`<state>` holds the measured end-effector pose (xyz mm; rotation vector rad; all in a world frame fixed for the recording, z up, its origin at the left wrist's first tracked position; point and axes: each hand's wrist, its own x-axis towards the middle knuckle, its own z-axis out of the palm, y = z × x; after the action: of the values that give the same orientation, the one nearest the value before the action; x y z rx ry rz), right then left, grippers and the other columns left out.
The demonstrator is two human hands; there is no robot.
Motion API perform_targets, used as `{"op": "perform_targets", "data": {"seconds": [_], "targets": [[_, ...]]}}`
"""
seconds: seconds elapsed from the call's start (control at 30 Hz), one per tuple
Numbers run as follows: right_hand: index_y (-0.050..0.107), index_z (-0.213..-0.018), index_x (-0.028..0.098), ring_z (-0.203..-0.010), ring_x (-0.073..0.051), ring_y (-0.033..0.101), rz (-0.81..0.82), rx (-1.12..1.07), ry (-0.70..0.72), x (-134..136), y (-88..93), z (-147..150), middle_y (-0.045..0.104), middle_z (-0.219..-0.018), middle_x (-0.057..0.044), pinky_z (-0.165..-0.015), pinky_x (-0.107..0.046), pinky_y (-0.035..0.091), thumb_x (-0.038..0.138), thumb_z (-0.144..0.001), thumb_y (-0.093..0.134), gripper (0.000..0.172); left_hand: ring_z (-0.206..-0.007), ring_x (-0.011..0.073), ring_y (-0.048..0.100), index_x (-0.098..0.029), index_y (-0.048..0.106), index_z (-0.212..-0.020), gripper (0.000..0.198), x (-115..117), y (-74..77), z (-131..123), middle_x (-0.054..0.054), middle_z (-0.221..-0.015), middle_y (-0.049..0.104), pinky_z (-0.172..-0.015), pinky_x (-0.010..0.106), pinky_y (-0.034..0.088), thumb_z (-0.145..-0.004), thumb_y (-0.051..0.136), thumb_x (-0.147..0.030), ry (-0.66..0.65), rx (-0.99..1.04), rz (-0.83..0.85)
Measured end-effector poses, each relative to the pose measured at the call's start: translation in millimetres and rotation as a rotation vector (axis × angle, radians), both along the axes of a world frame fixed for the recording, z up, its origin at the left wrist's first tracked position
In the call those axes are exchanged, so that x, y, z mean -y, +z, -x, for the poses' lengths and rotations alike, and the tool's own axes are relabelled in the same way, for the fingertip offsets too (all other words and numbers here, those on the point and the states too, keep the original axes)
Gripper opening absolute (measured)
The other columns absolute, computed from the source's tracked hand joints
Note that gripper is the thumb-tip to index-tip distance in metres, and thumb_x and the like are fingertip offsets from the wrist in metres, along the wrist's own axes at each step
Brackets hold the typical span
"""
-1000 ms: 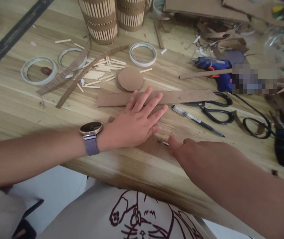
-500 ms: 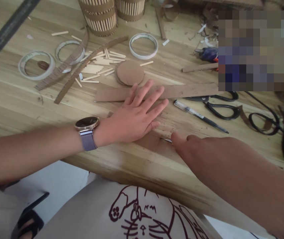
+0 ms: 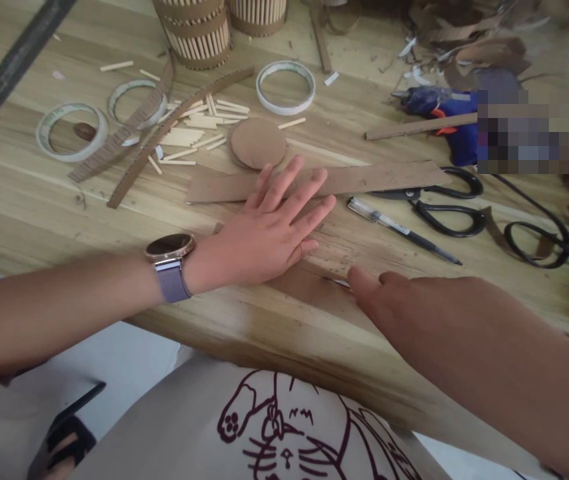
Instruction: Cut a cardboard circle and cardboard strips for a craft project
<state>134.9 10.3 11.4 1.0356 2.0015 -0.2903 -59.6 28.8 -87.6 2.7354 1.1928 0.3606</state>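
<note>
My left hand (image 3: 259, 237), a watch on its wrist, lies flat with fingers spread over a brown cardboard strip (image 3: 299, 283) near the table's front edge. Its fingertips reach a second, longer cardboard strip (image 3: 379, 179) behind. My right hand (image 3: 404, 313) is closed around a craft knife (image 3: 338, 283); only the thin pointed blade shows, resting on the nearer strip, and the handle is hidden. A round cardboard disc (image 3: 258, 143) sits just beyond my left fingers. Right of them lie a pen (image 3: 404, 231) and black-handled scissors (image 3: 452, 217), partly under the longer strip.
Tape rolls (image 3: 286, 88), small wooden sticks (image 3: 182, 137) and a curved cardboard strip (image 3: 179, 127) lie at the left and back. Stick-sided cylinders (image 3: 197, 40) stand behind. A blue glue gun (image 3: 457, 127) and cardboard scraps (image 3: 484, 57) are at the right.
My right hand and the blade have shifted slightly to the right along the nearer cardboard strip. My left hand stays spread in place. The camera view has moved a little.
</note>
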Motion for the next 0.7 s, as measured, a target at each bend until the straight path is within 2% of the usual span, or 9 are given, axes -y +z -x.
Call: {"op": "perform_targets", "data": {"seconds": [0.13,0.3,0.4,0.5,0.7], "targets": [[0.054,-0.080,0.026,-0.049,-0.024,0.069,-0.016,-0.052,0.001,2,-4.1,-8,0.059,-0.056,0.002,-0.040,-0.026,0.024,-0.014,-0.052,0.062,0.049,-0.156,0.0434,0.010,-0.015,0.037,-0.155,0.052,0,-1.6,0,0.020,-0.168,0.025,-0.122,0.070,0.013,-0.107,0.041,-0.034,0.002,-0.014,-0.021],[0.058,-0.084,0.025,-0.049,-0.026,0.070,-0.053,-0.083,0.000,4,-4.6,-11,0.061,-0.056,0.002,-0.038,-0.025,0.024,-0.014,-0.049,0.059,0.052,-0.157,0.0418,0.009,-0.019,0.037,-0.156,0.051,0,-2.4,0,0.017,-0.168,0.027,-0.121,0.071,0.014,-0.107,0.042,-0.033,0.012,0.002,-0.017],[0.059,-0.085,0.025,-0.054,-0.028,0.073,-0.044,-0.099,-0.015,7,-5.8,-21,0.068,-0.062,-0.001,-0.038,-0.026,0.030,-0.014,-0.053,0.060,0.050,-0.157,0.0424,0.011,-0.018,0.036,-0.156,0.052,0,-2.0,0,0.018,-0.167,0.027,-0.121,0.071,0.014,-0.107,0.042,-0.033,0.001,0.001,-0.012],[0.059,-0.084,0.025,-0.051,-0.025,0.072,-0.061,-0.201,0.032,10,-8.9,-35,0.069,-0.064,-0.001,-0.038,-0.027,0.036,-0.013,-0.058,0.058,0.046,-0.156,0.0426,0.011,-0.018,0.036,-0.156,0.052,0,-1.9,0,0.019,-0.167,0.028,-0.121,0.072,0.014,-0.106,0.042,-0.031,0.002,0.012,-0.024],[0.061,-0.088,0.025,-0.054,-0.026,0.073,-0.059,-0.205,-0.006,12,-13.3,-46,0.070,-0.066,-0.002,-0.040,-0.026,0.035,-0.012,-0.060,0.056,0.046,-0.156,0.0443,0.011,-0.016,0.039,-0.155,0.053,0,-0.2,0,0.020,-0.167,0.026,-0.121,0.071,0.013,-0.105,0.046,-0.031,0.001,0.000,-0.010]]}}
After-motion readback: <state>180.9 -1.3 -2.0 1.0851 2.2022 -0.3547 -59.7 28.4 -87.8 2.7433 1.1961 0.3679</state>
